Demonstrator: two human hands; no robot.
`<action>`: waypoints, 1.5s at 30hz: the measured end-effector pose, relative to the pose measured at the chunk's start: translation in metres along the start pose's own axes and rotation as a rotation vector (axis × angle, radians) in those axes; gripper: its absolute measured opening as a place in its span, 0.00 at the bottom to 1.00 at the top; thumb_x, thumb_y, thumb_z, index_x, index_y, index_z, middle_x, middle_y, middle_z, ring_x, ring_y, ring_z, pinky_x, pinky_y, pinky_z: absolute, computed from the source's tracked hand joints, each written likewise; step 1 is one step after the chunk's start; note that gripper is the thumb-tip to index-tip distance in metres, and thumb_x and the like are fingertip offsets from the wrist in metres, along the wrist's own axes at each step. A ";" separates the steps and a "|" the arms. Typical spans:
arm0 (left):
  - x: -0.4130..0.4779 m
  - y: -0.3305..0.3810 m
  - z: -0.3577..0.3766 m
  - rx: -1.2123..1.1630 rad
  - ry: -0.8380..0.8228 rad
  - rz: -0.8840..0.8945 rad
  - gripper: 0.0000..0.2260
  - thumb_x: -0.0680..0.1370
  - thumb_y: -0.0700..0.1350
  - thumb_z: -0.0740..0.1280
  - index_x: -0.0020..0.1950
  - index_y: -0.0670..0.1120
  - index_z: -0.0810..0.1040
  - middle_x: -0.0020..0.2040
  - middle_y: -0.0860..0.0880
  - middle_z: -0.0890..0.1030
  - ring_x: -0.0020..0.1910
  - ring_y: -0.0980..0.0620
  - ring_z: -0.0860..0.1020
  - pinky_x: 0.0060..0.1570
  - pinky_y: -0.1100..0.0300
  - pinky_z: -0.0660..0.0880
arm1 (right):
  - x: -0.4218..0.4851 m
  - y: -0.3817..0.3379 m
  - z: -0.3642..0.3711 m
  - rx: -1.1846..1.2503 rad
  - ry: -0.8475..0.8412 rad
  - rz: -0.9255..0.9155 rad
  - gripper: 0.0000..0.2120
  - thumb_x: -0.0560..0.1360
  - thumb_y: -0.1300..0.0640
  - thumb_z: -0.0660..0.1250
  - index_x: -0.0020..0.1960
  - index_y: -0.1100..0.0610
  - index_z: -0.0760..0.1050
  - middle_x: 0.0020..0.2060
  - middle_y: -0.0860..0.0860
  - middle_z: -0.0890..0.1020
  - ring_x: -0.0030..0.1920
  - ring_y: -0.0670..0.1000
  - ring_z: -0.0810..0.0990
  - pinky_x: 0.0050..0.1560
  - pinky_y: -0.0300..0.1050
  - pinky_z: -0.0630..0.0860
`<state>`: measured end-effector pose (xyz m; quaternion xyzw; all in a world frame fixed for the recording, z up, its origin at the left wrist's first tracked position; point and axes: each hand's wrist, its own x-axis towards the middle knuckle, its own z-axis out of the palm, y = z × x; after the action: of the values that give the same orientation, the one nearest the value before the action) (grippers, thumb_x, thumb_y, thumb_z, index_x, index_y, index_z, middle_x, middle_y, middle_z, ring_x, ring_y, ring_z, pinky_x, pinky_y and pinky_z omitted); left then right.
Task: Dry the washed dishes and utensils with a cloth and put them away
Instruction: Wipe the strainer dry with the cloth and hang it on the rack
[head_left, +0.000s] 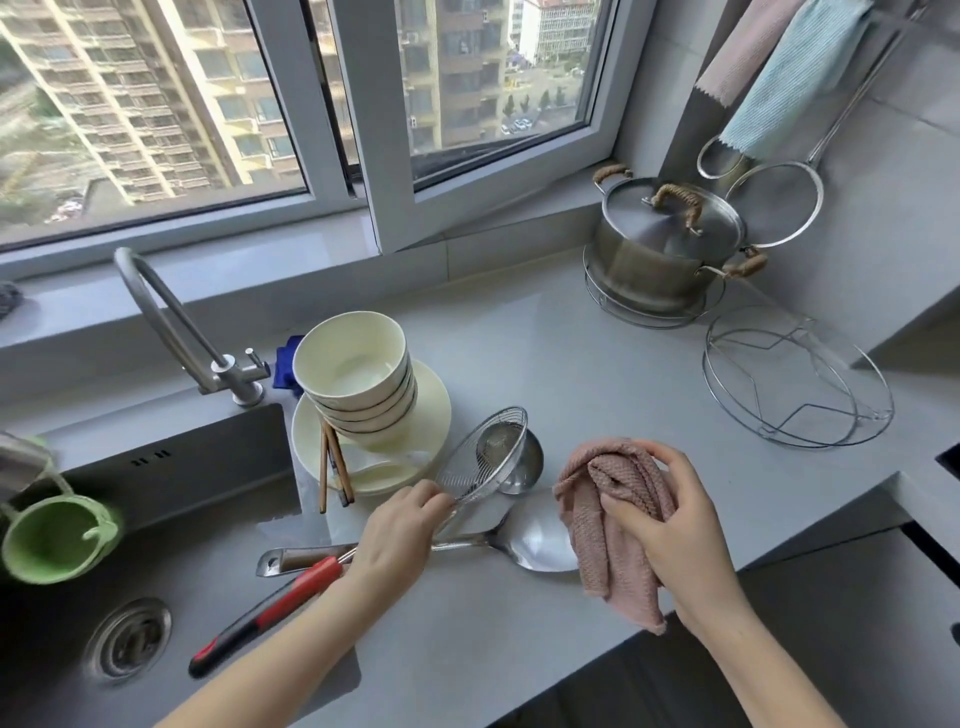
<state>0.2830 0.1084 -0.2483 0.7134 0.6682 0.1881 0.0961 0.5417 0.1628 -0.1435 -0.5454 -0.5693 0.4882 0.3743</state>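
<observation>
Grey countertop (545, 364) by sink (156, 493): left hand (400, 535) pinching wire neck of round steel mesh strainer (482, 453), right hand (675, 530) clutching pink waffle cloth (597, 545). Looks light, stiff, slippery; safest held at red-black handle (270, 608).

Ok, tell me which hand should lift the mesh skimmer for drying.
Left. The left hand grips the mesh skimmer by its stem; the right hand holds the pink cloth.

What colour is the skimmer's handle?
Red and black handle, best in the head view.
</observation>
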 end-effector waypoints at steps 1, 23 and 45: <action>0.002 0.002 -0.004 0.005 -0.009 -0.014 0.13 0.66 0.36 0.69 0.45 0.49 0.74 0.38 0.50 0.78 0.34 0.46 0.78 0.28 0.60 0.73 | 0.000 -0.002 0.001 0.004 0.000 -0.002 0.23 0.70 0.67 0.73 0.56 0.44 0.73 0.53 0.44 0.80 0.56 0.44 0.79 0.61 0.53 0.75; 0.046 0.059 -0.134 -0.591 -0.057 -0.248 0.09 0.77 0.42 0.67 0.37 0.44 0.74 0.25 0.58 0.78 0.18 0.56 0.72 0.20 0.66 0.67 | 0.047 -0.041 0.108 -0.636 0.025 -0.851 0.20 0.81 0.41 0.50 0.67 0.43 0.71 0.66 0.50 0.76 0.67 0.56 0.73 0.66 0.67 0.64; 0.052 0.051 -0.131 -1.160 -0.117 -0.549 0.07 0.77 0.39 0.66 0.39 0.40 0.75 0.28 0.48 0.77 0.22 0.55 0.65 0.23 0.68 0.57 | 0.049 -0.013 0.095 -0.211 0.172 -0.537 0.22 0.81 0.47 0.49 0.75 0.42 0.59 0.72 0.39 0.62 0.72 0.40 0.62 0.68 0.37 0.64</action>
<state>0.2793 0.1401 -0.1022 0.3576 0.6097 0.4483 0.5473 0.4413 0.1977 -0.1589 -0.4508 -0.7067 0.2619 0.4782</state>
